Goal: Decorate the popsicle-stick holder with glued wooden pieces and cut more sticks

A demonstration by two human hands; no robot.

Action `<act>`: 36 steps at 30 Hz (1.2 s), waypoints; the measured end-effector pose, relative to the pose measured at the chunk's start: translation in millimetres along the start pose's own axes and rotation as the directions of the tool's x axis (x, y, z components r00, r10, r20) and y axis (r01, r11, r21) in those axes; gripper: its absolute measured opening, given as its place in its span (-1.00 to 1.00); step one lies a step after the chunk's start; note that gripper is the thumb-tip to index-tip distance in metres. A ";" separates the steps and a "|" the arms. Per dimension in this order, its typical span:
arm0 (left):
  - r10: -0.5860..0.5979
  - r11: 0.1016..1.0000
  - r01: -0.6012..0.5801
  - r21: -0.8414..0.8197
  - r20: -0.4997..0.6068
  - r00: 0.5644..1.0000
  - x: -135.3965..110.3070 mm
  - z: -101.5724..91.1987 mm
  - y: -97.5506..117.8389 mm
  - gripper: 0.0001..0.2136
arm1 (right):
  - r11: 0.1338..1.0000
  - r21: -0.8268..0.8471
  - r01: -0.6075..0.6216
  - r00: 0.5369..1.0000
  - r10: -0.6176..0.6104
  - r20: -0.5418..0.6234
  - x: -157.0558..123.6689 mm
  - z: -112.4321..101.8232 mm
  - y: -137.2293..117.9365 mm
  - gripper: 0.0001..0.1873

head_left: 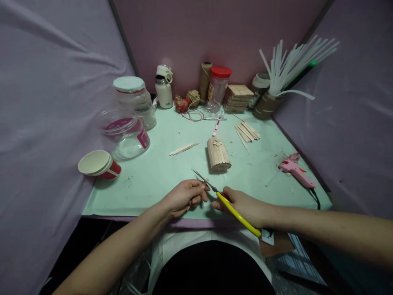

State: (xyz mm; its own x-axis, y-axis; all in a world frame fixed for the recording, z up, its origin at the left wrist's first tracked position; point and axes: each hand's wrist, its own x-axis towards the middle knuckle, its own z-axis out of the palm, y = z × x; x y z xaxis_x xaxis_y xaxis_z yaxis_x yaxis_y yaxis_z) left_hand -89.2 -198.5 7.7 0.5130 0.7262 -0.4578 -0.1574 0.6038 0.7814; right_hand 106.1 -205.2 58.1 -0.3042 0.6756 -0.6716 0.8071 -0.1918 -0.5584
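Note:
My right hand (245, 205) is closed around yellow-handled scissors (229, 207) near the table's front edge, with the thin metal blades pointing up and left. My left hand (184, 196) is curled in a pinch right beside the blades; what it holds is too small to make out. Just beyond the hands stands a small cylinder made of wooden sticks (217, 153).
A pink glue gun (294, 169) lies at the right with its cord. Loose wooden sticks (247, 132), a stick stack (238, 97), clear jars (127, 131), a red paper cup (98, 164), twine (193, 97), a bottle (164, 87) and a cup of white sticks (270, 104) stand farther back.

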 end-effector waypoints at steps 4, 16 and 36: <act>-0.051 0.999 0.052 -0.008 0.019 0.998 -1.2 -2.1 0.3 -0.80 | 1.000 0.007 -0.006 1.000 0.006 0.019 2.0 1.0 2.7 -0.47; -0.116 0.993 0.117 -0.036 0.027 0.993 -3.1 -3.3 5.3 -0.81 | 1.000 0.006 -0.003 0.999 0.003 0.048 2.5 1.2 6.8 -0.43; 0.505 0.083 -0.050 0.995 0.001 0.863 45.0 -50.1 76.6 -0.78 | 0.860 0.403 0.314 0.949 -0.265 -0.173 9.9 -35.3 -1.6 -0.54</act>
State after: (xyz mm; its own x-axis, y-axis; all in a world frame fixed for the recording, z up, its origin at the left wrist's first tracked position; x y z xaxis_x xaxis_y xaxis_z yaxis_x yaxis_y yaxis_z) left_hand -120.4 -103.1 25.7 0.3644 0.9313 -0.0005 0.8014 -0.3133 0.5095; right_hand 119.7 -173.1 69.5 -0.4151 0.8146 -0.4051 0.3943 -0.2402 -0.8870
